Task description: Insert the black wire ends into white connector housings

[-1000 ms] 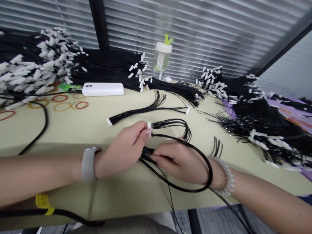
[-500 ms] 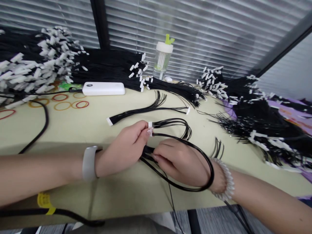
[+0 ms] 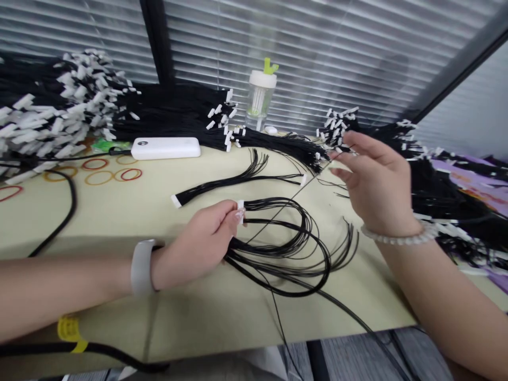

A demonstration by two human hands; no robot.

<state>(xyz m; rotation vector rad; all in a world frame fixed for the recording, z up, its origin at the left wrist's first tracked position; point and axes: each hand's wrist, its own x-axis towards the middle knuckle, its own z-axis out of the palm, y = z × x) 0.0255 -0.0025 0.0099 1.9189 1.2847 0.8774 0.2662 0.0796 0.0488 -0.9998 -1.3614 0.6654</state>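
Observation:
My left hand (image 3: 202,246) is closed on a small white connector (image 3: 240,205), from which a bundle of thin black wires (image 3: 286,246) loops over the beige table (image 3: 119,211). My right hand (image 3: 373,182) is lifted above the table to the right. Its thumb and forefinger pinch the end of a single thin black wire (image 3: 293,198) that runs taut back towards the connector; its other fingers are spread. A second wire harness (image 3: 238,180) with a white connector lies flat just behind the loop.
Big heaps of black harnesses with white connectors lie at the back left (image 3: 51,116), back middle (image 3: 186,114) and right (image 3: 436,180). A white power bank (image 3: 165,148), a clear bottle (image 3: 260,98), coloured rubber bands (image 3: 107,172) and a thick black cable (image 3: 67,206) are also on the table.
My right hand left the wire bundle near the left hand and rose up and to the right, drawing one thin wire out. The looped wires now lie spread on the table.

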